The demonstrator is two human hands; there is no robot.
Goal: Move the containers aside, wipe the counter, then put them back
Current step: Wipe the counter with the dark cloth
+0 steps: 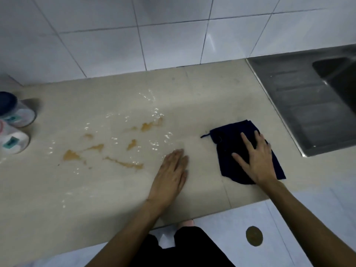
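Note:
Two plastic containers stand at the far left edge of the beige counter [107,189]: one with a dark blue lid [14,109] behind, one with a pale lid [13,140] in front. Orange-brown stains [123,162] and water drops spread across the counter's middle. A dark blue cloth [231,137] lies flat to the right of the stains. My right hand [254,158] rests flat on the cloth, fingers spread. My left hand [171,174] lies palm down on the bare counter, just right of the stains, holding nothing.
A steel sink with a ribbed drainboard [300,105] is set into the counter at the right. White wall tiles [134,35] rise behind. The counter's front edge runs near my body; below it are a pale tiled floor and a round floor drain [254,236].

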